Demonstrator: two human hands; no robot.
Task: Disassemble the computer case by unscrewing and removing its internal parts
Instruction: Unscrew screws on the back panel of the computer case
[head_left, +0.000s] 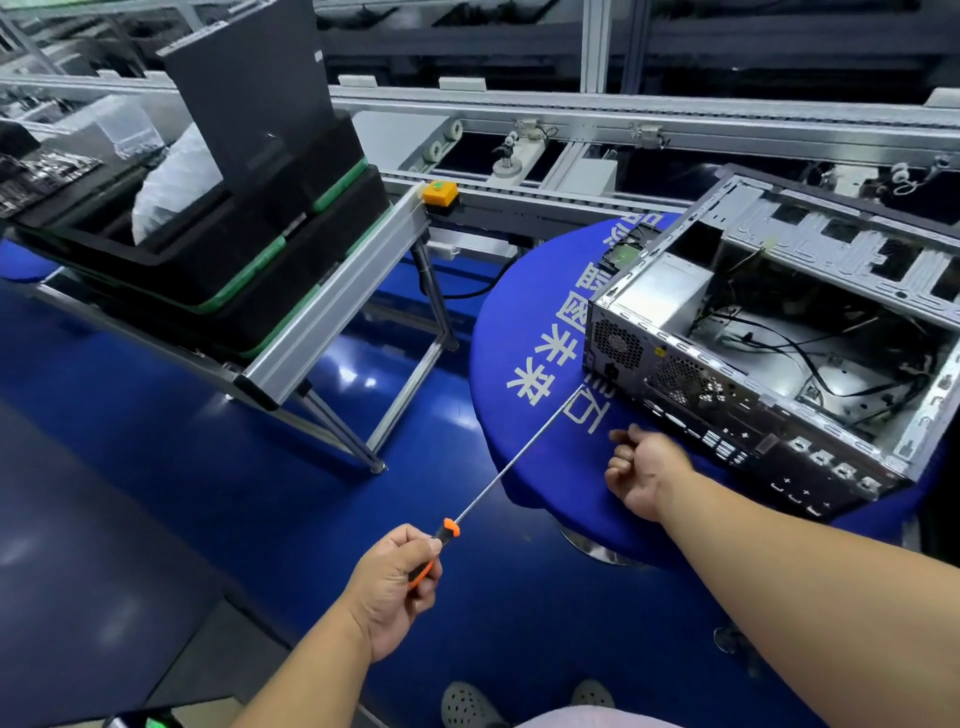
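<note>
- Nearest the camera, the left hand (397, 582) is wrapped round the orange-and-black handle of a long screwdriver (470, 512).
- The screwdriver's thin metal shaft slants up and to the right, over the blue floor (156, 467), and its tip reaches the lower left corner of the computer case; whether it touches a screw there cannot be told.
- The right hand (641, 475) lies a little further out, over the near edge of the table (524, 322), with its fingers curled in; nothing can be seen in its grasp.
- The table is round and covered with a blue cloth bearing white characters.
- The computer case (769, 353) lies on its side on the right part of the table, open side up, its rear panel with fan grilles and ports turned towards the person.
- Inside the case a silver power supply (660, 291) sits at the left end, and loose black cables (789, 348) trail across the bare metal bottom.
- To the left, well apart from the table, an aluminium-frame stand (332, 312) carries stacked black trays (218, 260) with green edges; a dark panel (254, 88) stands upright in the top one beside white packing.
- Furthest back, a conveyor line (571, 119) runs across, with an orange button box (439, 191) by it.
</note>
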